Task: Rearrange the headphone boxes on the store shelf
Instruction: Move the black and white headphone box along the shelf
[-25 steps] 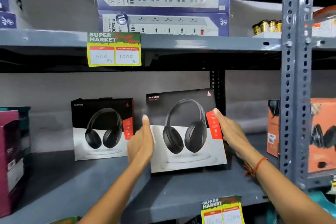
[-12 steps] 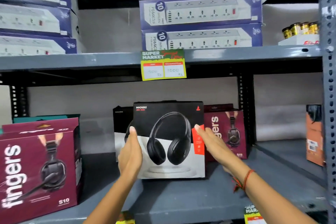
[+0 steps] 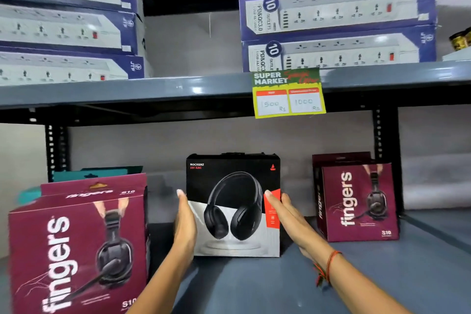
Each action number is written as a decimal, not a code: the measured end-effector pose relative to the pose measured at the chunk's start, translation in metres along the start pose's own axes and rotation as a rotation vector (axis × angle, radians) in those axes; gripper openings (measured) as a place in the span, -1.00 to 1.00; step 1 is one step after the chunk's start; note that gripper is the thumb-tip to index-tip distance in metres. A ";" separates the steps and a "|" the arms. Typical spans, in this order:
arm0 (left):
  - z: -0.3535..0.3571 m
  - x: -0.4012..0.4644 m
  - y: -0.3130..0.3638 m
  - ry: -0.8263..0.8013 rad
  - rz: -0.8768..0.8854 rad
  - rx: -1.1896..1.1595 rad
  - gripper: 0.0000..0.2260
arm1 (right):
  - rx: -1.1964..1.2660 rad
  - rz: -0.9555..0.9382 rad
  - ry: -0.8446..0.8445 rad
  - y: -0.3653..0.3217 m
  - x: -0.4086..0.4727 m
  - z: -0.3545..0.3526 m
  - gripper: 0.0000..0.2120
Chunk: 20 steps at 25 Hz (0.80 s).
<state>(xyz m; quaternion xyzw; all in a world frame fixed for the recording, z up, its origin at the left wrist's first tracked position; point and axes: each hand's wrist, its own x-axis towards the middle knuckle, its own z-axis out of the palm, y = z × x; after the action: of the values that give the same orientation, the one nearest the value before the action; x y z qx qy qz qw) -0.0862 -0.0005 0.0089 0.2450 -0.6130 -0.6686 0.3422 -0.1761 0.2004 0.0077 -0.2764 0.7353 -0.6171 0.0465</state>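
Note:
A black-and-white Rockerz headphone box [image 3: 233, 206] stands upright on the grey shelf [image 3: 254, 285], in the middle of the view. My left hand [image 3: 184, 224] presses flat against its left side and my right hand [image 3: 288, 219] against its right side, so both grip it. A second black box stands directly behind it and only its top edge shows. A maroon Fingers S10 headset box [image 3: 76, 250] stands close at the left. Another maroon Fingers box [image 3: 359, 201] stands at the right, further back.
A teal box [image 3: 96, 176] sits behind the left maroon box. The upper shelf [image 3: 153, 92] carries stacked blue power-strip boxes [image 3: 336, 23] and a yellow price tag [image 3: 289, 94]. Black perforated uprights [image 3: 386, 160] stand at the back.
The black-and-white box has been carried left along the shelf and set in front of the other black box, which it now hides. My view has shifted left with it.

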 end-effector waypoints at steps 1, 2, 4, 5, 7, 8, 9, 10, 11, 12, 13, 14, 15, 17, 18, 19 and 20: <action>0.000 0.005 -0.002 -0.011 -0.001 -0.032 -0.23 | 0.009 0.003 0.001 0.004 0.005 0.002 -0.61; 0.000 0.009 -0.004 -0.023 -0.009 -0.066 -0.21 | 0.009 -0.001 0.001 0.006 0.009 0.003 -0.68; 0.001 0.017 -0.009 -0.041 -0.041 -0.119 -0.05 | 0.007 -0.005 0.005 0.006 0.012 0.007 -0.74; 0.001 0.022 -0.012 -0.041 -0.066 -0.139 0.04 | 0.008 -0.007 -0.002 0.007 0.014 0.008 -0.76; 0.003 0.028 -0.019 -0.044 -0.101 -0.149 0.03 | 0.004 -0.009 -0.009 0.006 0.014 0.008 -0.70; 0.003 0.029 -0.021 -0.058 -0.102 -0.153 -0.01 | -0.007 -0.004 -0.012 0.008 0.015 0.008 -0.62; 0.003 0.029 -0.021 -0.069 -0.102 -0.152 -0.02 | -0.014 -0.002 -0.025 0.009 0.015 0.007 -0.52; 0.003 0.024 -0.017 -0.076 -0.091 -0.146 -0.03 | -0.015 0.007 -0.028 0.010 0.015 0.008 -0.34; 0.004 0.019 -0.012 -0.064 -0.039 -0.114 -0.09 | -0.019 0.019 -0.025 0.009 0.014 0.009 -0.19; 0.005 0.009 -0.006 -0.026 0.058 -0.066 -0.22 | -0.022 0.008 -0.005 0.006 0.012 0.012 -0.10; 0.005 -0.001 0.002 0.024 0.185 -0.005 -0.34 | -0.027 -0.031 0.048 0.000 0.009 0.016 -0.10; 0.005 -0.010 0.009 0.078 0.311 0.063 -0.40 | -0.033 -0.102 0.128 -0.008 0.005 0.020 -0.13; 0.005 -0.019 0.017 0.109 0.443 0.111 -0.42 | -0.043 -0.191 0.218 -0.019 0.001 0.024 -0.16; 0.000 -0.038 0.037 0.153 0.678 0.181 -0.46 | -0.034 -0.358 0.338 -0.045 -0.009 0.036 -0.21; -0.004 -0.049 0.049 0.171 0.776 0.196 -0.48 | -0.006 -0.431 0.355 -0.057 -0.014 0.043 -0.24; -0.010 -0.059 0.060 0.203 0.852 0.195 -0.49 | 0.029 -0.490 0.336 -0.069 -0.020 0.052 -0.27; -0.018 -0.069 0.073 0.241 0.929 0.194 -0.50 | 0.068 -0.528 0.298 -0.079 -0.026 0.063 -0.30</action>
<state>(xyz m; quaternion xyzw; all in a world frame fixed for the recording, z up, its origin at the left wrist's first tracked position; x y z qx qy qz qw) -0.0162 0.0392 0.0723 0.0521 -0.6732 -0.3520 0.6482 -0.1009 0.1501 0.0591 -0.3629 0.6155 -0.6658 -0.2148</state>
